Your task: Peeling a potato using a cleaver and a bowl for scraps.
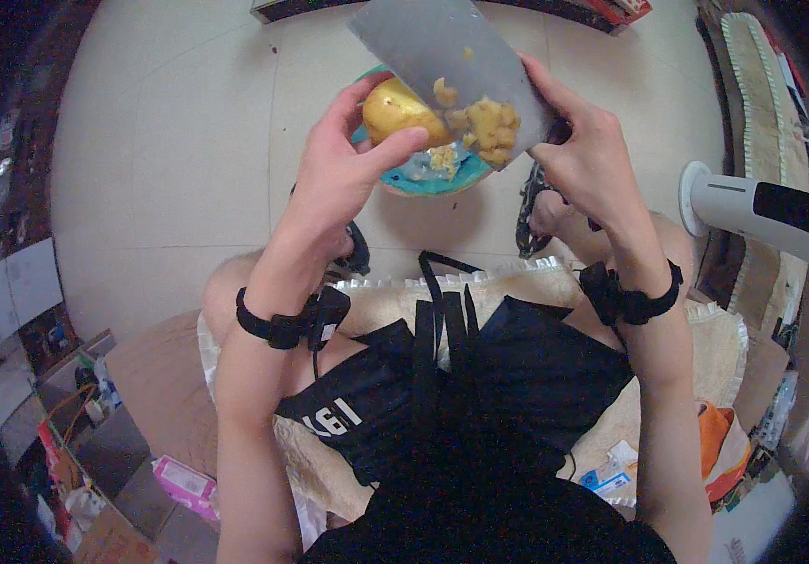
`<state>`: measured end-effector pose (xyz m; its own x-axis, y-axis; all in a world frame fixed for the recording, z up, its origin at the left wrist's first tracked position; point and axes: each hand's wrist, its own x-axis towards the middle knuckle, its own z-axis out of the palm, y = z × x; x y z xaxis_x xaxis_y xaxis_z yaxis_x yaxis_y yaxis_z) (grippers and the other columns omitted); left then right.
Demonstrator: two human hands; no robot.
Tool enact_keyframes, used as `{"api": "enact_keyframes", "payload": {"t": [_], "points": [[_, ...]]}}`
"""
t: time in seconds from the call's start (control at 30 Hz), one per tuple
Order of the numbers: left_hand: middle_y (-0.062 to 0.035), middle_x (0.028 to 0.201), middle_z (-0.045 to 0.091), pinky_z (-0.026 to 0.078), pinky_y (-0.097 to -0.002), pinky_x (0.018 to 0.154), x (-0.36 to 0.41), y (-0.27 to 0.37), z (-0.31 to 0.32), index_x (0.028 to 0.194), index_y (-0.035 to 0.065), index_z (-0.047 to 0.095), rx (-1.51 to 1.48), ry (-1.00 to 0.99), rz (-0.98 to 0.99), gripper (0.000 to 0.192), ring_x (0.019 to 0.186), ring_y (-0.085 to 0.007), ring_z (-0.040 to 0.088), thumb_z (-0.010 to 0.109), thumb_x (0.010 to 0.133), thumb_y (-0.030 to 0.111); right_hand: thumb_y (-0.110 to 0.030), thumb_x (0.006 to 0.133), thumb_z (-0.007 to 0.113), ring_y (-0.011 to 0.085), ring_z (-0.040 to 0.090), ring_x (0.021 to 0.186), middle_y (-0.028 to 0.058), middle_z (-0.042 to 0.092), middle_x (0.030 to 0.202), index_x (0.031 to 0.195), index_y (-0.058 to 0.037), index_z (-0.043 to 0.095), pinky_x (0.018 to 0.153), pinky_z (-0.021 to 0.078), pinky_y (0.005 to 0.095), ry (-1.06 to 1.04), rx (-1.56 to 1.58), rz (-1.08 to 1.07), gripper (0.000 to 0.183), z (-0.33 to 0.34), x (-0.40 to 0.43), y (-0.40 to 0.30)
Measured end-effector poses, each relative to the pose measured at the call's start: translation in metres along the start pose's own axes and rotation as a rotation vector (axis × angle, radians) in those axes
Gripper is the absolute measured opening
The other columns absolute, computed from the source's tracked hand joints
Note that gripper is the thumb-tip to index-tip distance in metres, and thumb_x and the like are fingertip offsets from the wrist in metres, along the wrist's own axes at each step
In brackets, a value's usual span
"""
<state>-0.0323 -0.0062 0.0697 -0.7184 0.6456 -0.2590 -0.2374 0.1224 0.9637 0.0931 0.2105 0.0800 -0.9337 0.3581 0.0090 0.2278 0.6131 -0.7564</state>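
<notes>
My left hand point(348, 144) holds a partly peeled potato point(401, 116), its thumb across the near side. In my right hand point(584, 144) is a broad-bladed cleaver point(447, 42), the dark handle mostly hidden by the fingers. The blade's lower edge meets the potato's right side. Several scraps of potato peel point(492, 127) cling to the blade. Beneath both hands stands a teal bin point(425, 185) with a plastic liner, and pale peel bits point(443, 161) lie in it. Blade and potato cover much of the bin.
My feet in dark footwear point(533, 211) are on either side of the bin, on a tiled floor point(186, 141). A white cylindrical device point(729, 201) juts in from the right. Beside me on the sofa point(158, 366) are a pink packet point(184, 485) and a blue-and-white packet point(605, 481).
</notes>
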Motion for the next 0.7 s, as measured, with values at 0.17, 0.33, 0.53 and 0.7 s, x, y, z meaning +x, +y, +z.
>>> {"api": "enact_keyframes", "payload": {"t": [0.17, 0.33, 0.53, 0.7], "points": [[-0.0149, 0.134, 0.054, 0.049, -0.0334, 0.102, -0.001, -0.001, 0.005, 0.146, -0.0014, 0.040, 0.080, -0.029, 0.009, 0.077, 0.120, -0.0207, 0.058, 0.080, 0.084, 0.020, 0.010, 0.071, 0.061, 0.0159, 0.063, 0.114, 0.0168, 0.068, 0.125, 0.146, -0.0087, 0.049, 0.097, 0.0491, 0.0288, 0.001, 0.070, -0.041, 0.078, 0.007, 0.004, -0.002], [-0.0157, 0.135, 0.054, 0.047, -0.0340, 0.105, 0.000, -0.003, 0.007, 0.146, -0.0020, 0.040, 0.064, -0.026, -0.040, 0.078, 0.122, -0.0213, 0.057, 0.080, 0.084, 0.023, 0.010, 0.071, 0.062, 0.0149, 0.065, 0.108, 0.0152, 0.068, 0.124, 0.147, -0.0096, 0.048, 0.092, 0.0506, 0.0276, 0.004, 0.049, -0.034, 0.079, 0.005, 0.002, 0.000], [-0.0142, 0.126, 0.060, 0.058, -0.0335, 0.090, 0.003, -0.009, -0.002, 0.145, 0.0064, 0.046, 0.047, 0.005, 0.049, 0.068, 0.110, -0.0225, 0.065, 0.078, 0.086, 0.019, 0.010, 0.070, 0.062, 0.0093, 0.063, 0.092, 0.0093, 0.070, 0.116, 0.148, -0.0105, 0.048, 0.082, 0.0513, 0.0233, 0.006, 0.015, 0.149, 0.081, -0.007, 0.001, -0.004], [-0.0149, 0.129, 0.057, 0.055, -0.0328, 0.093, 0.001, 0.000, -0.006, 0.144, 0.0049, 0.045, 0.019, 0.009, 0.038, 0.070, 0.113, -0.0227, 0.063, 0.079, 0.085, 0.019, 0.012, 0.070, 0.059, 0.0108, 0.063, 0.099, 0.0107, 0.068, 0.123, 0.147, -0.0090, 0.048, 0.085, 0.0513, 0.0243, 0.033, 0.079, 0.031, 0.081, -0.004, 0.001, 0.006]]}}
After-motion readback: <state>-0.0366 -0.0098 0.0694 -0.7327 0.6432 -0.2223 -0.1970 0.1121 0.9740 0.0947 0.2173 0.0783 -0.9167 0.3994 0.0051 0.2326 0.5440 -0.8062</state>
